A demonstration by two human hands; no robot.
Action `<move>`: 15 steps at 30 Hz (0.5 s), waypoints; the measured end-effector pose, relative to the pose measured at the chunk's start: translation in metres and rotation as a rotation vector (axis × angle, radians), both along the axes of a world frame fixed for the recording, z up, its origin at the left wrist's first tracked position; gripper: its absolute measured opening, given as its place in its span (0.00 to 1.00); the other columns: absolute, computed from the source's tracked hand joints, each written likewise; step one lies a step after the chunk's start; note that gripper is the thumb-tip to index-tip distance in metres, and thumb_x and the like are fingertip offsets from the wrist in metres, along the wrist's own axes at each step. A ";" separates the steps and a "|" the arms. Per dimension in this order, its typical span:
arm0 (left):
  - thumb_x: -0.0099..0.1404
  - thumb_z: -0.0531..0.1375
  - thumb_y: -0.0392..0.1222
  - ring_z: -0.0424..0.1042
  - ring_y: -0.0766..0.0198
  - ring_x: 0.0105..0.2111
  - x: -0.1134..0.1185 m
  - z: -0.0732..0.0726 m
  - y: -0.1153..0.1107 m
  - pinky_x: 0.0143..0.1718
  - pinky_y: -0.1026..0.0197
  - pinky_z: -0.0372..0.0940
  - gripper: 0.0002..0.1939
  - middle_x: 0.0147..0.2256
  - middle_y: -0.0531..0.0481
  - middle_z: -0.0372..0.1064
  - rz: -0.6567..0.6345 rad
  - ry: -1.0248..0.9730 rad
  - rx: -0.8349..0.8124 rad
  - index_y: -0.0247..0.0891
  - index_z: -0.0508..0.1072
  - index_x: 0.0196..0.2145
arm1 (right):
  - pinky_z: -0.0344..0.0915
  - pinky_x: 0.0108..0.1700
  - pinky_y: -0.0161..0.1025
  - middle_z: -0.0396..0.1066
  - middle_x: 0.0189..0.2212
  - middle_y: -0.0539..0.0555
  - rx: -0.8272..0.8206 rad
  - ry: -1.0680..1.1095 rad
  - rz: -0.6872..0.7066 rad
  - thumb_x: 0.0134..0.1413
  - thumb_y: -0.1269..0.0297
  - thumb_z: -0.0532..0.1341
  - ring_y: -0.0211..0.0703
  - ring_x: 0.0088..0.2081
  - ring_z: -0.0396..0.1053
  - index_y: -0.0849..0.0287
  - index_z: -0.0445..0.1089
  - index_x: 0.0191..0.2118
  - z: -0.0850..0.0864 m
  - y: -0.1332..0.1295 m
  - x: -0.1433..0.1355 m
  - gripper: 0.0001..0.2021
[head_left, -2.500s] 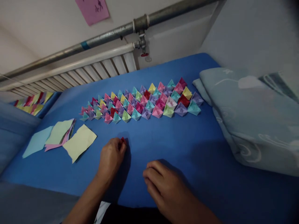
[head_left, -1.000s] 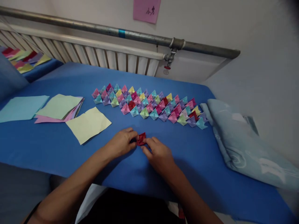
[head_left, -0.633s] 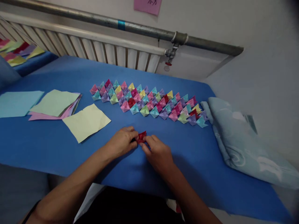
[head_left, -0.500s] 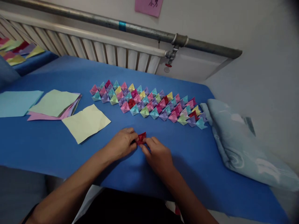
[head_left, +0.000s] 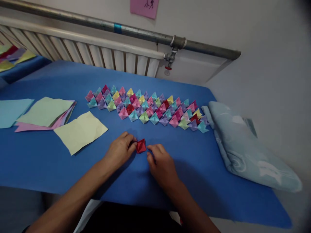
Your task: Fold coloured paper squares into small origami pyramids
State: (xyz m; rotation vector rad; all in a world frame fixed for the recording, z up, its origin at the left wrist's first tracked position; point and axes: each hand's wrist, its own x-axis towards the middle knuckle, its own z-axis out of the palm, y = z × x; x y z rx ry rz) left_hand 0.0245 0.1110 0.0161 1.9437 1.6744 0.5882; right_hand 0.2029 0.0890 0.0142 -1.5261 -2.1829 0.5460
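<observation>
A small red folded paper boat (head_left: 141, 146) lies between my hands on the blue-covered table (head_left: 136, 181). My left hand (head_left: 121, 147) pinches its left corner between thumb and fingertips. Just right of the boat is my right hand (head_left: 161, 161), apart from it, thumb and forefinger spaced with nothing between them. Beyond my hands, several rows of folded paper boats (head_left: 143, 117) in pink, teal, purple, green, yellow and red stand closely packed.
A pale yellow sheet (head_left: 81, 132) lies left of my hands, beside a stack of coloured paper (head_left: 47, 111) and a light blue sheet (head_left: 13, 112). At right is a folded light blue blanket (head_left: 243, 145). A radiator (head_left: 97, 53) and pipe (head_left: 145, 36) run along the wall.
My right hand has let go of the red paper boat and drawn slightly away. The boat's top now shows more openly. The view has shifted a little to the right.
</observation>
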 end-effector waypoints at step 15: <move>0.62 0.57 0.45 0.68 0.61 0.32 0.020 0.033 -0.005 0.35 0.60 0.60 0.10 0.34 0.48 0.69 0.096 0.187 -0.187 0.38 0.76 0.32 | 0.69 0.42 0.40 0.71 0.36 0.56 0.114 0.143 0.013 0.58 0.74 0.53 0.44 0.38 0.72 0.61 0.71 0.42 -0.004 0.000 0.010 0.11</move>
